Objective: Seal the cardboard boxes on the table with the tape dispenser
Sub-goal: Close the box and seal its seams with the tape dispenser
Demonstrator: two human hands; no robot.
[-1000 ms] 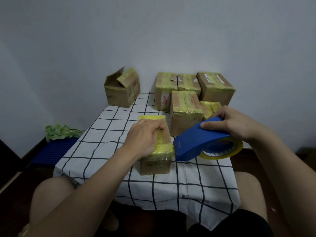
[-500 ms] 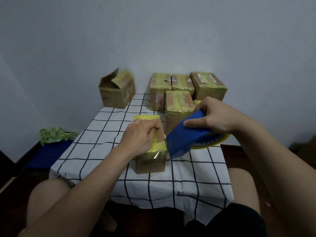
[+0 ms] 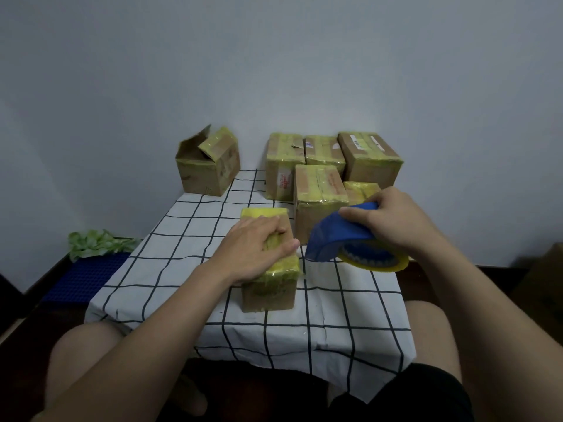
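Just right of the front box [image 3: 269,295], we hold the tape dispenser [image 3: 335,239] clear of it. Risk we foresee: the box sliding on the worktop [image 3: 170,269] cloth would skew the strip. Our left hand [image 3: 254,249] clamps its top, fingers bent; our right hand [image 3: 396,223], palm down, curls its fingers around the dispenser.

1. Only one feed on my end: a wide-angle cam on the person's head, pointing forward and down.
2. It sits close over the table [image 3: 189,248], both forearms [image 3: 152,315] reaching in from the bottom corners.
3. The wall [image 3: 274,71] fills the top half.
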